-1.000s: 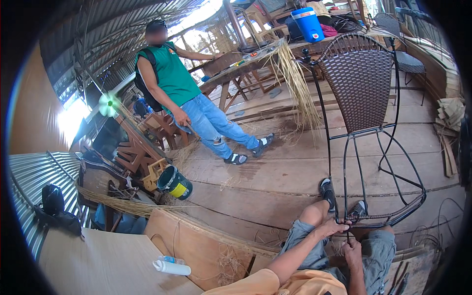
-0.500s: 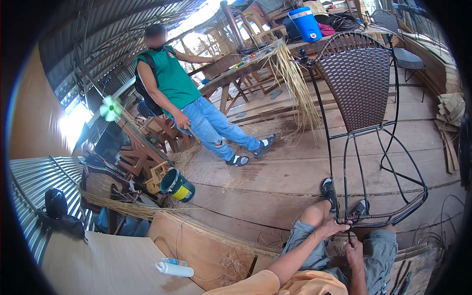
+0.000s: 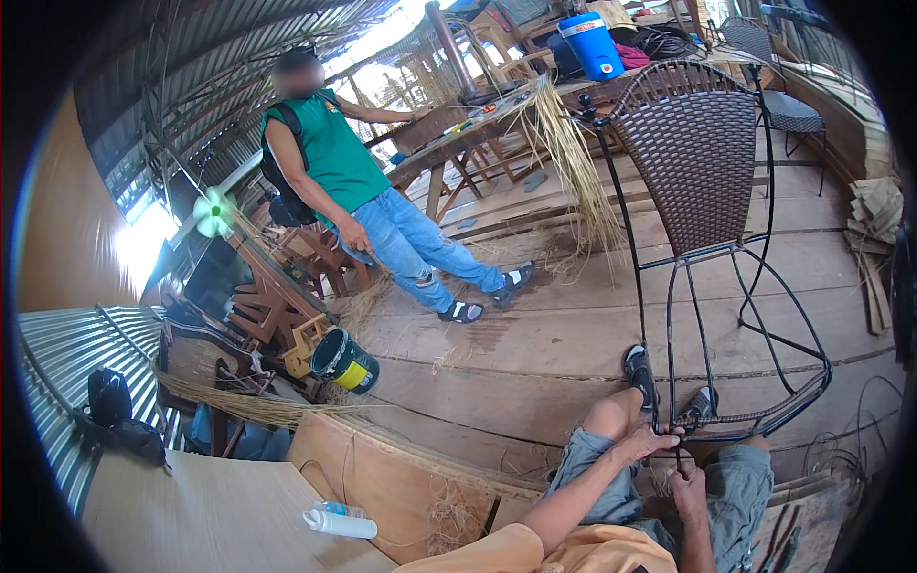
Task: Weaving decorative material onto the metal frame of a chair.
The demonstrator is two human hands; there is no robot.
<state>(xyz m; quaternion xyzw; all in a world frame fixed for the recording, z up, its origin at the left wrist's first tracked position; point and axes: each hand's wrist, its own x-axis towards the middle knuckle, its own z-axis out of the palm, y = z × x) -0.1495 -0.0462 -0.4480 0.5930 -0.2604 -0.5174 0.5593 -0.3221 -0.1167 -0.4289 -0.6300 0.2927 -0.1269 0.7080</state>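
Note:
A chair with a black metal frame and a brown woven back (image 3: 683,162) stands tilted in front of me, its open frame near my knees. Brown strand (image 3: 740,420) is wound along part of the frame's near rail. My left hand (image 3: 650,443) is closed at the near left corner of that frame, thumb and fingers pinching the rail. Just below it, my right hand (image 3: 688,489) is closed in a fist around a thin dark strand (image 3: 679,460) that runs up to the corner. The strand's far end is hidden.
A person in a green top (image 3: 330,158) stands at a workbench (image 3: 458,143). Long straw-coloured fibres (image 3: 573,162) hang off it, near a blue cooler (image 3: 592,48). On my left are a dark bucket (image 3: 346,361), a wooden panel (image 3: 210,516) and a white bottle (image 3: 339,523).
My hands stay almost where they were, at the chair's corner. The standing person's head and lowered hand have shifted slightly.

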